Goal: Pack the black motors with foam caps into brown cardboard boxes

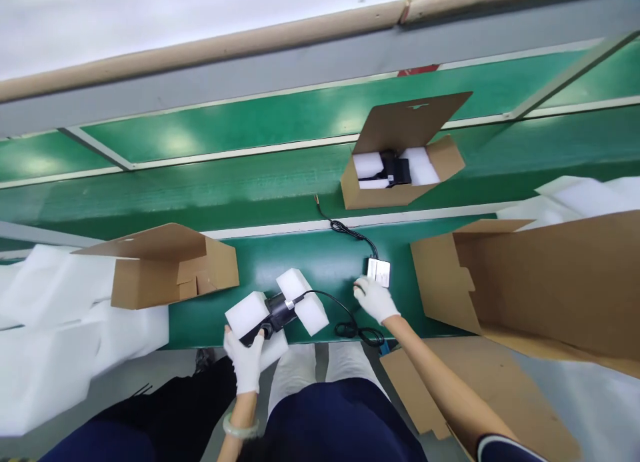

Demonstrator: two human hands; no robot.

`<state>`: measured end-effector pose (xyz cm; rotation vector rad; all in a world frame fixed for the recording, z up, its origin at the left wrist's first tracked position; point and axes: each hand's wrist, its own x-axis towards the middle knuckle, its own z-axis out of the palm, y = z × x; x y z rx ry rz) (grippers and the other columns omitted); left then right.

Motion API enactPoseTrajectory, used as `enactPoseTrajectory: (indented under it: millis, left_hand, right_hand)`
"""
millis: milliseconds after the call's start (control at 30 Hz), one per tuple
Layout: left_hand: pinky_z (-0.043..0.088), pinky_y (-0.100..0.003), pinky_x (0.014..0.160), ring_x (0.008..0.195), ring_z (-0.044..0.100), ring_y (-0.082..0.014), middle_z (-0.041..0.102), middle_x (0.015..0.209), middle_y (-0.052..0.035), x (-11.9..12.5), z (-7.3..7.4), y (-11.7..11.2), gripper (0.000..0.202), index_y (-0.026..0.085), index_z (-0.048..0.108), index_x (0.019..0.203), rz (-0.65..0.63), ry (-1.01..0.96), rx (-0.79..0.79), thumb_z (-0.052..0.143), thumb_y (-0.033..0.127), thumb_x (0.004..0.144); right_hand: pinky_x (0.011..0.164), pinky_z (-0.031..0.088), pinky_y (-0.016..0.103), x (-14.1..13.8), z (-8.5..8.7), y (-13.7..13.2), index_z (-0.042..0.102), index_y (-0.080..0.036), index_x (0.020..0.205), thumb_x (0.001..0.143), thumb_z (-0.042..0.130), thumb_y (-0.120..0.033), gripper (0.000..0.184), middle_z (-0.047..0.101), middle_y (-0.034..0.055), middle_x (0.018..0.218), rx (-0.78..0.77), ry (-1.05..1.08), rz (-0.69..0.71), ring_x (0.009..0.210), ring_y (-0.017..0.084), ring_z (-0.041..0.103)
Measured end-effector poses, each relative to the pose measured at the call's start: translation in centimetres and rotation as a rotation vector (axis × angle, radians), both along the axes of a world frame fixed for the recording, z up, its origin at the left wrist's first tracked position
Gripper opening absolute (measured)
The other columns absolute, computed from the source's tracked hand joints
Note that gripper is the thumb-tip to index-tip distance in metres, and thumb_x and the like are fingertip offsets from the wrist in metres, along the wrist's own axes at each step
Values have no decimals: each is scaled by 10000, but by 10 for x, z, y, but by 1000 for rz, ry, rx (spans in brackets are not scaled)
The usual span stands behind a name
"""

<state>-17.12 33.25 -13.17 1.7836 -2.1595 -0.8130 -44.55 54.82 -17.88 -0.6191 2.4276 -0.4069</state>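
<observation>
My left hand [245, 359], in a white glove, grips the lower end of a black cylindrical device [281, 310], thumb and fingers on either side. White foam blocks [247, 314] sit around the device, and a black cable [333, 298] runs from it to a coil near the table's front edge. My gloved right hand [376, 300] is curled just below a small black box with a white label [379, 273]. Its fingertips are drawn together by a dark bit of cable; what they pinch is unclear. From the labelled box a second cable [345, 229] leads up to bare wire ends.
An open carton [220, 265] stands at left beside stacked white foam [55, 315]. Behind, another open carton [377, 197] holds a black device in foam. A large carton [445, 282] and more foam [585, 199] are at right. Someone's dark clothing [170, 409] shows lower left.
</observation>
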Motion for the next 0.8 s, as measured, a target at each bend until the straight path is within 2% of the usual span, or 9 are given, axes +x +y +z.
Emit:
enactPoseTrajectory:
  millis: [100,167,233,300,367,433,533,633,800]
  left_hand:
    - [198,-533,1141,1398,151,-394,180,1480,-249,-14,23,10,984,100,97,1445,-314,-94,-274,657,468,724]
    - [192,-567,1124,1404,110,-414,159,1495,-254,-37,35,21,1066,100,128,1445,-604,-137,-241,709,518,655]
    - [166,-621,1098,1396,74,-459,167,1504,-250,-64,40,32,1111,120,222,1434,-842,-209,-130,759,558,566]
    - [124,-675,1069,1382,36,-504,154,1516,-245,-87,37,39,1104,134,309,1415,-950,-284,-82,796,526,504]
    - [141,-669,1067,1382,17,-508,119,1534,-227,-101,28,42,1044,144,354,1402,-970,-306,-94,799,434,503]
    - [253,-594,1069,1396,54,-472,58,1553,-200,-106,18,42,984,149,358,1404,-939,-275,-102,767,356,533]
    - [426,-480,975,1363,250,-427,-6,1557,-203,-104,8,43,979,140,291,1435,-848,-250,-70,727,319,577]
    - [489,-486,871,1255,415,-436,15,1549,-235,-106,5,48,999,148,232,1457,-774,-331,-74,718,333,604]
    - [505,-489,836,1210,458,-443,65,1540,-253,-113,5,56,985,152,213,1464,-711,-384,-133,713,373,645]
  right_hand:
    - [819,459,341,43,3,2,648,-180,879,916,336,-375,370,679,93,939,-407,-431,-12,887,223,608]
    - [734,473,327,64,6,1,625,-173,787,918,309,-436,432,676,79,791,-572,-625,-45,710,196,603]
    - [649,460,302,75,10,2,602,-171,735,909,324,-468,443,649,57,681,-640,-692,-136,560,157,543]
    - [584,427,277,80,13,6,589,-172,708,894,365,-473,418,617,31,608,-651,-704,-236,476,125,470]
    - [517,377,254,85,10,10,590,-168,705,875,402,-461,387,590,12,557,-646,-748,-320,426,103,403]
    - [447,298,231,93,2,13,605,-159,746,857,430,-440,349,577,0,531,-640,-836,-417,391,87,340]
    - [399,200,204,112,-17,8,606,-153,783,823,476,-386,270,571,-5,523,-642,-1040,-575,367,69,306]
    - [378,142,194,131,-35,-11,561,-162,736,819,456,-356,236,546,-12,501,-643,-1197,-697,337,55,251]
    - [370,127,190,148,-42,-27,481,-182,667,833,432,-402,280,459,-41,453,-686,-1207,-738,335,50,225]
